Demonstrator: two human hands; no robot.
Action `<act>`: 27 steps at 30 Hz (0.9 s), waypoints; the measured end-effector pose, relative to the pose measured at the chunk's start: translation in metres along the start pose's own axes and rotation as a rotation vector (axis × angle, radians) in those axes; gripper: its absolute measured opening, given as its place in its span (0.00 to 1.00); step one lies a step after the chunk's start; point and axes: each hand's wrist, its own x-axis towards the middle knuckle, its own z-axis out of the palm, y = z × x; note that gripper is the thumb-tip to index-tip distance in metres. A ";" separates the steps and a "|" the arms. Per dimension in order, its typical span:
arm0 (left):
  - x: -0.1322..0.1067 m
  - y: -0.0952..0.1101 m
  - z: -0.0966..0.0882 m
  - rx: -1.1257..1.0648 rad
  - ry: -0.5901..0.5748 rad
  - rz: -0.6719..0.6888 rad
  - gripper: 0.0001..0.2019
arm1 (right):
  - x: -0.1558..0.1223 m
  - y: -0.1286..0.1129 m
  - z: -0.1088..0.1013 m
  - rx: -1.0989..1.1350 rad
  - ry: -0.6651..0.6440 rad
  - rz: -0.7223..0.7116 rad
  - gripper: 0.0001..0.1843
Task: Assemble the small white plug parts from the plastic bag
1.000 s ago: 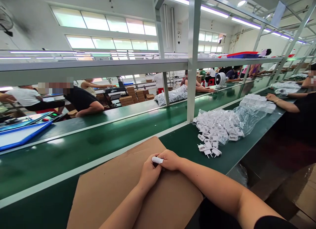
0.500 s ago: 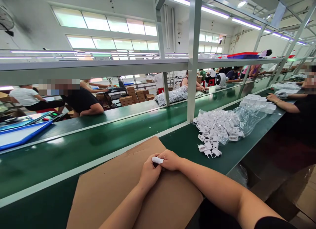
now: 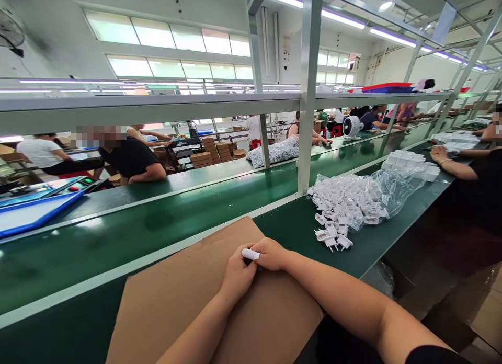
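Note:
My left hand (image 3: 238, 274) and my right hand (image 3: 270, 254) meet above a brown cardboard sheet (image 3: 176, 296), fingers curled in and touching each other. Between them shows a small white piece (image 3: 250, 254), like a wrap around a finger or a small white part; I cannot tell which. Whatever else lies inside the closed fingers is hidden. To the right of the cardboard, several white two-pin plugs (image 3: 331, 233) lie loose beside a clear plastic bag (image 3: 400, 189) spilling a heap of similar white pieces.
A green conveyor belt (image 3: 157, 223) runs behind the cardboard. A metal post (image 3: 308, 102) rises at the bench edge. At the right, a co-worker's hand (image 3: 439, 155) rests near stacked white pieces (image 3: 410, 162). A blue-rimmed tray (image 3: 43, 217) lies across the belt.
My hands stay in the same place and pose. At the right, the co-worker's head and arm have shifted slightly to the right.

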 end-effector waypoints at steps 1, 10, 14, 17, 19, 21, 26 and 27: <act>0.000 -0.001 0.000 -0.001 0.002 0.003 0.18 | 0.000 0.000 0.000 0.000 -0.001 -0.004 0.27; 0.000 0.000 0.000 0.000 -0.001 0.023 0.18 | -0.001 -0.001 0.000 -0.005 0.009 -0.006 0.28; 0.004 -0.002 0.001 0.013 0.010 0.031 0.17 | 0.002 0.001 -0.002 -0.014 0.021 -0.027 0.28; 0.002 0.002 0.002 0.035 0.061 0.066 0.17 | 0.001 0.002 -0.001 -0.021 0.038 -0.072 0.25; 0.000 0.007 0.003 0.058 0.089 0.070 0.19 | 0.001 0.003 -0.001 0.003 0.007 -0.110 0.23; 0.002 0.010 0.001 0.082 0.099 0.072 0.19 | 0.004 0.006 -0.003 0.035 0.012 -0.130 0.23; 0.010 0.012 -0.005 0.191 0.080 0.046 0.19 | 0.014 0.015 -0.008 0.043 -0.021 -0.166 0.30; 0.010 0.012 -0.005 0.204 0.073 0.044 0.19 | 0.014 0.015 -0.009 0.044 -0.020 -0.171 0.31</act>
